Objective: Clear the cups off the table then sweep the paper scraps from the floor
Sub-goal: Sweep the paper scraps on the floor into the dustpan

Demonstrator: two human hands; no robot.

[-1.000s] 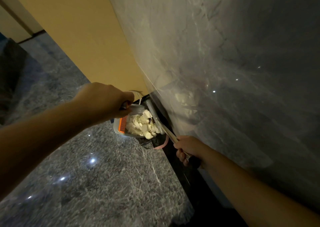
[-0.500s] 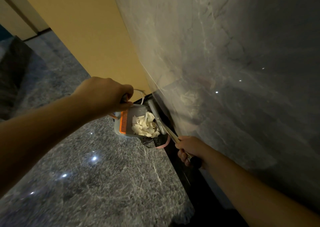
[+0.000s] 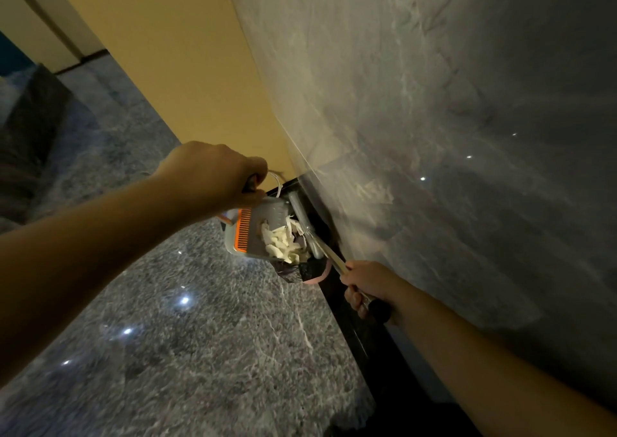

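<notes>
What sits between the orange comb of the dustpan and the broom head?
In the head view, a pile of white paper scraps lies on the dustpan, between its orange comb and the broom head.

No readable text anywhere here: no label, brand, number or sign shows on anything in the dim view.

Glossy grey marble floor (image 3: 187, 353), bin (image 3: 310, 271)
</notes>
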